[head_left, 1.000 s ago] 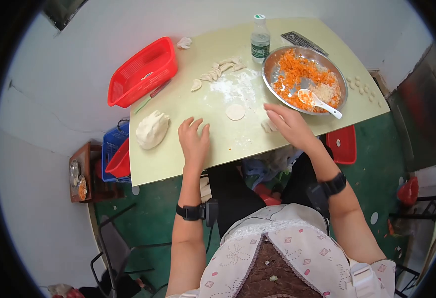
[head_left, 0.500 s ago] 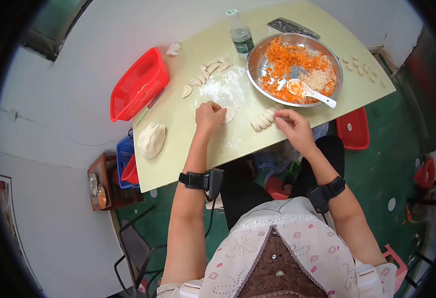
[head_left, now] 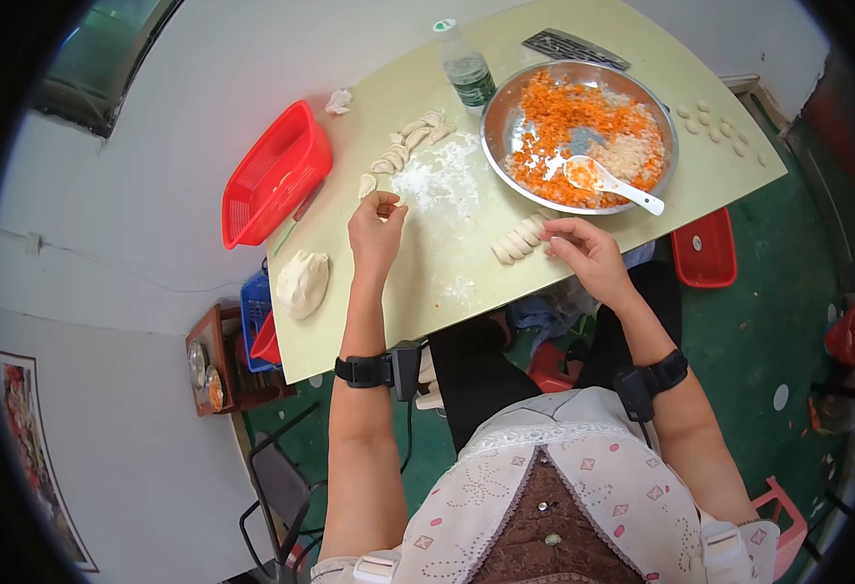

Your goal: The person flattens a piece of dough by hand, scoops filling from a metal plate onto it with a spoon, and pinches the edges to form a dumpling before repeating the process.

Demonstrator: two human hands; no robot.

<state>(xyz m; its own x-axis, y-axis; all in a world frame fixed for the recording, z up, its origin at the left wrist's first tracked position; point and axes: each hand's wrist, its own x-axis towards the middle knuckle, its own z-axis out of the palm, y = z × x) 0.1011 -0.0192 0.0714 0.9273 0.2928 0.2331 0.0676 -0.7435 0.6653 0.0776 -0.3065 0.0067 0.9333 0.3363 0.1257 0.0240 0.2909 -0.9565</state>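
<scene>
My left hand (head_left: 376, 238) is closed at the fingertips over the left part of the table, close to the nearest dumpling in a curved row of dumplings (head_left: 410, 136). A pale edge of a dough wrapper shows at its fingers; the rest is hidden by the hand. My right hand (head_left: 591, 261) hovers at the right end of an overlapping row of white dough wrappers (head_left: 518, 239), thumb and forefinger slightly apart with nothing visible between them. Beyond it stands a steel basin (head_left: 495, 167) of chopped orange and white filling, with a white spoon (head_left: 607, 183) resting inside.
White flour (head_left: 439, 183) is spread mid-table. A dough lump (head_left: 303, 283) lies at the left edge, near a red basket (head_left: 276, 175). A bottle (head_left: 466, 70) and black grater (head_left: 575, 47) stand behind. Small dough pieces (head_left: 715, 134) lie far right.
My left hand has moved left from the floured middle, and the round wrapper that lay there is gone from the table. My right hand stays near the wrapper row.
</scene>
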